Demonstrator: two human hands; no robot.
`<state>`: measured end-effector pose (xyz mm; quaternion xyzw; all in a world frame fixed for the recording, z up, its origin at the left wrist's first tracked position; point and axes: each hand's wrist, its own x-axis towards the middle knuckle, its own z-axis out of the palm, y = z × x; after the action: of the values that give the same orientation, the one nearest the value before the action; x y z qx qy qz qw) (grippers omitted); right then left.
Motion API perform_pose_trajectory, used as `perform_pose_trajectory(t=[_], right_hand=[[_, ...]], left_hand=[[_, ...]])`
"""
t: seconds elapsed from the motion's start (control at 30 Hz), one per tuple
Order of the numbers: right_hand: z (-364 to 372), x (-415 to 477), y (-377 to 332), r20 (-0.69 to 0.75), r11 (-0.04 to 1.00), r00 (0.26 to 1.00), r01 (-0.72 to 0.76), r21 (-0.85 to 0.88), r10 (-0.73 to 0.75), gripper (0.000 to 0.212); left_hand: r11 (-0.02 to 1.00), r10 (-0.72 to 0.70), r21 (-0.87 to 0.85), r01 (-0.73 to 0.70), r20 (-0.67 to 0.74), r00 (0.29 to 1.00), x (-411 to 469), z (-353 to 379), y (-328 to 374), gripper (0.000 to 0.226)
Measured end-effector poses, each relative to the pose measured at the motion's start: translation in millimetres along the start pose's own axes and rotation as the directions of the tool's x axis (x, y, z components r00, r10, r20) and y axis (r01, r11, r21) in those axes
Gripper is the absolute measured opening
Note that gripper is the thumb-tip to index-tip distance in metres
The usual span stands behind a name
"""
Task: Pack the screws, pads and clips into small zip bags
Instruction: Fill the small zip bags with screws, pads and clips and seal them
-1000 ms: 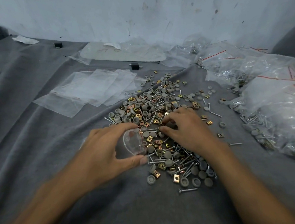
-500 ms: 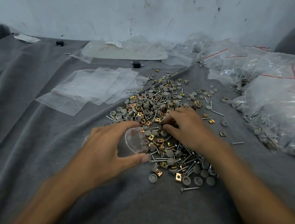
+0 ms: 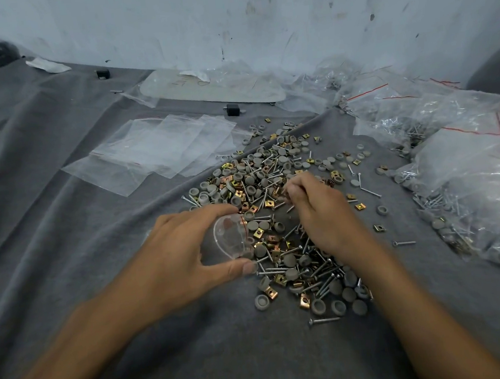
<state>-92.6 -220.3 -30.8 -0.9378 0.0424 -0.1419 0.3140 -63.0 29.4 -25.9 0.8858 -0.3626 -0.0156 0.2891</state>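
1. The small zip bag (image 3: 232, 239) lies at the near left edge of the pile (image 3: 271, 172), its mouth rounded open towards the loose parts. Through the clear plastic I can make out little or nothing inside, so I judge this bag to be barely started.
2. The left hand (image 3: 181, 249) grips the bag, thumb under the mouth and fingers arched over it, keeping it open.
3. The right hand (image 3: 320, 213) is down in the middle of the pile with its fingers curled and bunched. The blur hides whether they pinch a piece.
4. The pile is a large mix of screws (image 3: 323, 320), grey pads (image 3: 261, 302) and brass-coloured clips (image 3: 304, 301), spread from just in front of the hands to well beyond them. Much sorting is plainly left.
5. Beyond the pile on the left, a fan of flat empty bags (image 3: 154, 149) waits unused.
6. On the right, heaped filled bags (image 3: 467, 170) with red zip lines show screws and pads inside, so a fair share of the work looks done.
7. Everything rests on the surface (image 3: 98, 263), which is covered in creased grey cloth.
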Motion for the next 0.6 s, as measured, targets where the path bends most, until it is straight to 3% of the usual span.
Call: perform_pose_trajectory(t=[0.13,0.3,0.6], right_hand=[[1,-13,-26,0.101,0.902,0.995,-0.032,0.431,-0.013,0.020],[11,-25,-37,0.191,0.877,0.975,0.007,0.481,-0.113,0.016],[3,-26,-38,0.207,0.830,0.970,-0.010,0.557,-0.127,0.019]], left_hand=[[1.000,0.009,-0.013,-0.010,-0.020,1.000,1,0,2,0.084],[1.000,0.010,-0.004,-0.010,-0.027,1.000,2,1,2,0.084],[1.000,-0.001,0.001,0.001,-0.067,0.998,2,-1,3,0.087]])
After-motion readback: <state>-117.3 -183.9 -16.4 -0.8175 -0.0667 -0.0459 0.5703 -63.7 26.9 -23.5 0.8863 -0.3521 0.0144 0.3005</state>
